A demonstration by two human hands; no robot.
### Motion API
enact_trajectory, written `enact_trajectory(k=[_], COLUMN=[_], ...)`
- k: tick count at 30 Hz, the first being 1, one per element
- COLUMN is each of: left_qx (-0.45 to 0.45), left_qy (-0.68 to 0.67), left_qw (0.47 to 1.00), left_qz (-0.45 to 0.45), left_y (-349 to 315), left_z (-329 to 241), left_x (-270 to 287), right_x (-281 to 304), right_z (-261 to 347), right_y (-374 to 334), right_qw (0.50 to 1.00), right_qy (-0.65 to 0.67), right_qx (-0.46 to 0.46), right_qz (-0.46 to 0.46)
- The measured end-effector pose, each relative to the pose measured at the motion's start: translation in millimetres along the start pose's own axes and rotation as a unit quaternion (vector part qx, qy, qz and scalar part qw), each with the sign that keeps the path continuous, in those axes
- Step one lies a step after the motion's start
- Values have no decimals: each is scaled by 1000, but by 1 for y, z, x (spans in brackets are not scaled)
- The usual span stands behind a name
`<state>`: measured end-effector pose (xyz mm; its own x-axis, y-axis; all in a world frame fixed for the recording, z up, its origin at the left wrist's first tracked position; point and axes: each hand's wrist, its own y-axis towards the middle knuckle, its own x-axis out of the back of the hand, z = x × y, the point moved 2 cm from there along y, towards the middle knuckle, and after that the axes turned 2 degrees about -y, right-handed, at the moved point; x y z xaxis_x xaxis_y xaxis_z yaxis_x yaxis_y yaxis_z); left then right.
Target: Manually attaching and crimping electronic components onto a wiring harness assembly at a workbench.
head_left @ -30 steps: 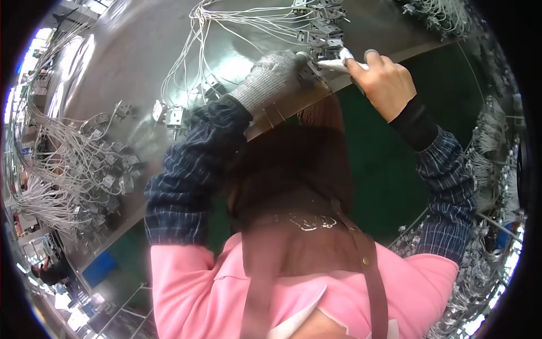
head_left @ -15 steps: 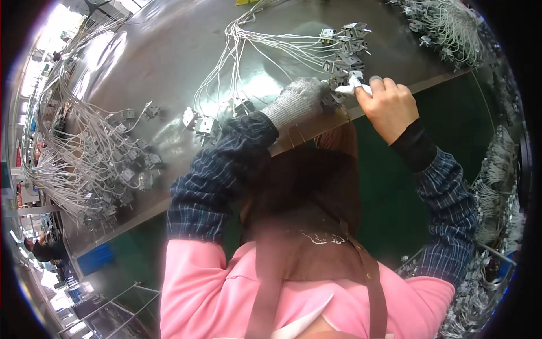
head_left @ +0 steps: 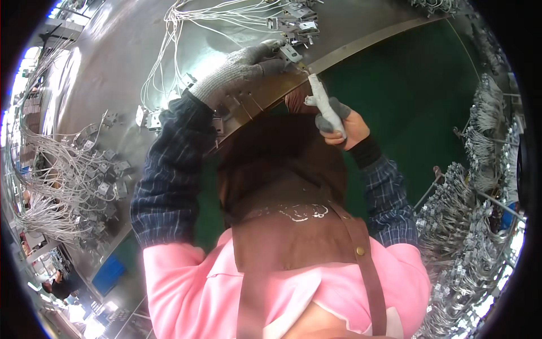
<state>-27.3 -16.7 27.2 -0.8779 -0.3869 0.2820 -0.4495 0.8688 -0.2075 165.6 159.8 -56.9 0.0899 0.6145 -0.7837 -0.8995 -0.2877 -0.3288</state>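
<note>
While the right hand (head_left: 345, 125) clenches a white tool (head_left: 326, 105) just off the desk (head_left: 113, 73) edge, its tip points up. Farther out, the gloved left hand (head_left: 244, 66) presses curled fingers on a metal clip (head_left: 291, 53) among white wires (head_left: 226, 17).

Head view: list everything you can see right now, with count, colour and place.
Table: one, grey metal, upper left.
Wired brackets: a cluster, silver with white wires, top centre by the table edge.
Bracket pile: many, grey, left side of table.
Bracket racks: many, silver, right edge.
Floor: green, right of table.
Bin: one, blue, lower left.
Tool: one, white, in right grip.
Apron: one, brown, over pink top.
Left hand: grey glove, on a bracket at the table edge.
Right hand: closed on the tool.
</note>
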Motion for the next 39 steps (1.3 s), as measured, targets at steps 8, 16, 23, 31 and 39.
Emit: enact_trajectory(k=[8, 16, 23, 31, 39], left_qx=[-46, 126, -20, -162, -70], left_qy=[145, 577, 520, 474, 512], left_qw=[983, 797, 821, 851, 850], left_qz=[-101, -129, -235, -158, -101], left_y=[33, -34, 54, 14, 3], left_z=[-26, -46, -11, -11, 9], left_x=[-8, 29, 10, -14, -2], right_x=[-28, -25, -69, -58, -42], right_z=[25, 0, 34, 44, 78], right_y=[-5, -42, 7, 84, 78], right_qw=[517, 964, 945, 767, 618], right_qy=[-717, -132, -152, -379, -679], right_qx=[363, 118, 241, 397, 371], right_qz=[-296, -200, -161, -332, -141])
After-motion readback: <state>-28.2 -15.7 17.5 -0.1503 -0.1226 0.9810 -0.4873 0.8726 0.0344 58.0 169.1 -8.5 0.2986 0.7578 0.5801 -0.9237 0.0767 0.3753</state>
